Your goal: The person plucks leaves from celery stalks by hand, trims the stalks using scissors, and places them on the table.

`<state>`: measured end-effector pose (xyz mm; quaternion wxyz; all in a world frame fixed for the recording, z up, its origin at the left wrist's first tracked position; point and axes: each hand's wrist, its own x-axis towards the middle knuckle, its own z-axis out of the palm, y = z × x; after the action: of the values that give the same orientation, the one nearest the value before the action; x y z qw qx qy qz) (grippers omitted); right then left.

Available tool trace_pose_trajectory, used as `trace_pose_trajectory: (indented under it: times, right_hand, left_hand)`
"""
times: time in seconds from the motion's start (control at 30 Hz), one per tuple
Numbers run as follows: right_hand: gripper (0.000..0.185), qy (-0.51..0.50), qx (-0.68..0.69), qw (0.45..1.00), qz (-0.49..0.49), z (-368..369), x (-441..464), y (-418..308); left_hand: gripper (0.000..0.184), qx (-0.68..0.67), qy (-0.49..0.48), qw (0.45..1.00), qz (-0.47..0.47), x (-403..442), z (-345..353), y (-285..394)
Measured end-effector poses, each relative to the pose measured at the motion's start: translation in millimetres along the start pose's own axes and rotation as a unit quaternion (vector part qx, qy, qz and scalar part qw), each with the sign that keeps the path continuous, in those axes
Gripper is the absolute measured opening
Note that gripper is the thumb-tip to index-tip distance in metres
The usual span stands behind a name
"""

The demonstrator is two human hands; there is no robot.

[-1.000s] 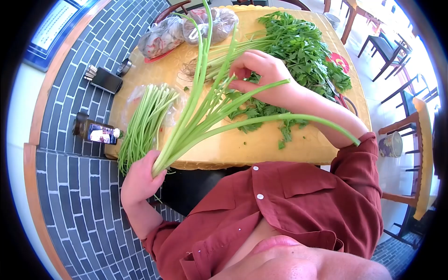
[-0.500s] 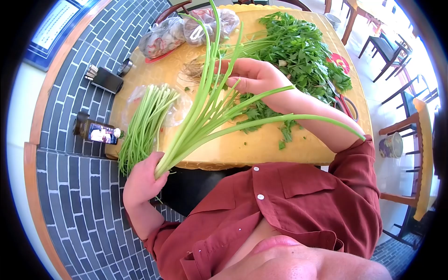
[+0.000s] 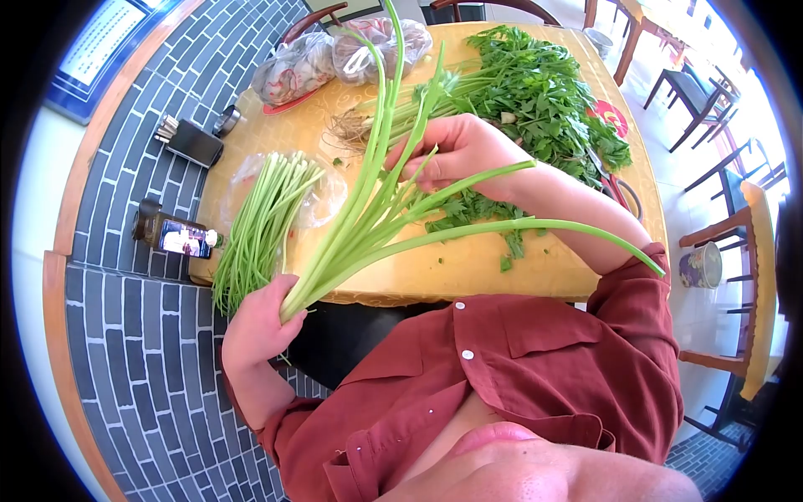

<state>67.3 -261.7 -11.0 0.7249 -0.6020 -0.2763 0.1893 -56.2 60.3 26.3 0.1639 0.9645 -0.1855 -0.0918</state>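
A bunch of long, pale green celery stalks slants up in front of me, most of the leaves off it. My left hand is closed round its thick lower end, near the table's front edge. At the upper part of the bunch, my right hand has thumb and fingers pinched together on a thin celery stalk; the fingertips are partly covered by stems. Beneath and left of the bunch lies a pile of bare celery stalks on a clear plastic bag. Beyond my right hand is a heap of leafy celery with roots.
Red-handled scissors lie at the table's right side. Two filled plastic bags, one grey and one whitish, sit at the far left. A phone and a black holder stand by the brick wall. Chairs are on the right.
My right hand has moved slightly down, and its fingers have curled in from a looser pose. The held stalks have shifted a little to the right. My left hand keeps its grip.
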Motion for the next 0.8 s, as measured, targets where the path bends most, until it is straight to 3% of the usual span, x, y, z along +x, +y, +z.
trace_pose_trajectory:
  times: [0.13,0.23,0.4,0.43,0.53,0.57,0.6,0.67,0.73,0.8]
  right_hand:
    - [0.018,0.01,-0.173,0.983,-0.053,-3.3,1.3,4.2]
    - [0.013,0.04,-0.328,0.929,-0.167,-1.7,0.3,5.8]
    - [0.011,0.114,-0.425,0.837,-0.327,-5.6,8.0,23.5]
    - [0.011,0.126,-0.445,0.812,-0.355,-7.1,9.7,25.8]
    - [0.007,0.123,-0.602,0.646,-0.453,-10.2,9.0,22.9]
    - [0.006,0.135,-0.625,0.624,-0.448,-15.0,11.4,27.7]
    - [0.003,0.15,-0.709,0.569,-0.389,-19.2,10.9,19.9]
    - [0.007,0.296,-0.554,0.738,-0.247,-42.7,13.7,13.3]
    - [0.013,0.317,-0.424,0.841,-0.107,-59.0,8.8,-6.1]
    - [0.025,0.245,-0.567,0.782,-0.083,-91.7,4.8,-9.1]
  left_hand:
    - [0.04,0.006,0.005,1.0,0.004,-0.1,0.7,-1.1]
    - [0.04,-0.001,0.006,1.0,0.015,0.3,0.9,-1.3]
    - [0.04,-0.007,0.0,1.0,0.022,-0.5,0.8,0.1]
    - [0.041,-0.011,0.0,1.0,0.026,-0.7,1.3,0.1]
    - [0.041,-0.017,-0.005,1.0,0.026,-1.1,3.9,-0.4]
    - [0.041,-0.013,-0.011,1.0,0.018,-1.2,4.3,-0.3]
    - [0.041,-0.009,-0.016,1.0,0.01,-1.2,4.1,0.0]
    - [0.041,-0.007,-0.012,1.0,0.007,-2.8,2.4,0.7]
    - [0.041,-0.013,-0.007,1.0,0.003,-4.3,1.4,1.5]
    - [0.04,-0.026,-0.005,1.0,0.002,-4.6,-0.2,2.4]
